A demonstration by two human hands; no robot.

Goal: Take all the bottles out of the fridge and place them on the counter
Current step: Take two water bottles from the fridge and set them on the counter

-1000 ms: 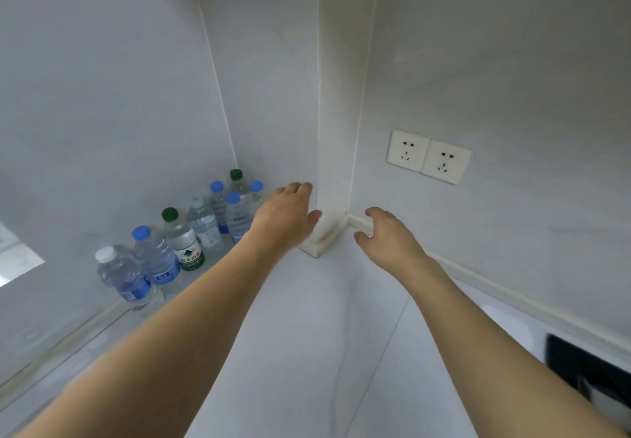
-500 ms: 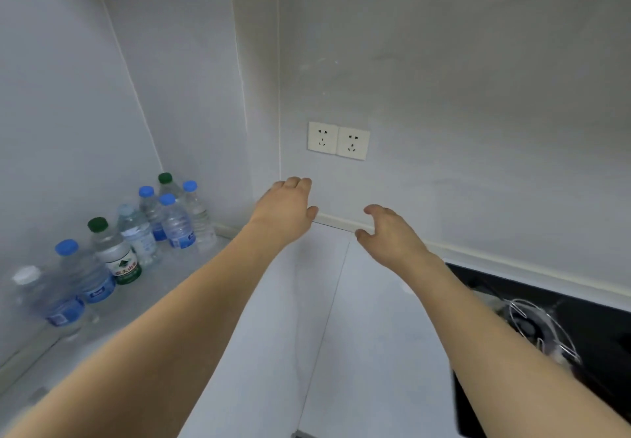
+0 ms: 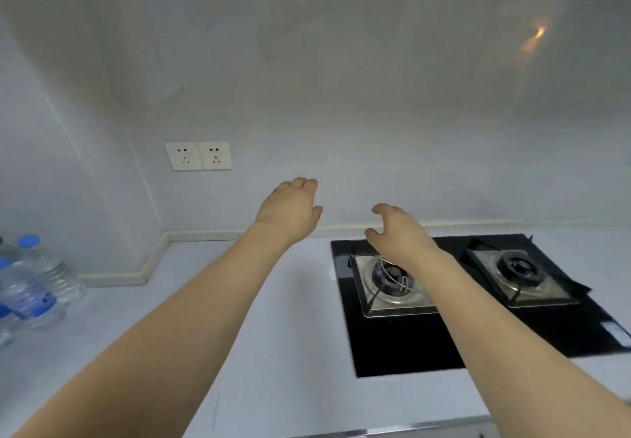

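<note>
Clear water bottles with blue caps (image 3: 32, 280) stand on the white counter (image 3: 273, 335) at the far left edge of the view, partly cut off. My left hand (image 3: 290, 210) is stretched forward above the counter, fingers loosely curled downward, holding nothing. My right hand (image 3: 396, 231) hangs over the left burner of the hob, fingers relaxed and empty. Both hands are well to the right of the bottles. No fridge is in view.
A black glass gas hob (image 3: 444, 342) with two steel burners is set into the counter on the right. A double wall socket (image 3: 198, 156) sits on the grey tiled wall. A wall corner juts out at the left behind the bottles.
The view has swung to the right: the bottles slid to the far left edge and the hob came fully into view. Both hands stay outstretched and empty.
</note>
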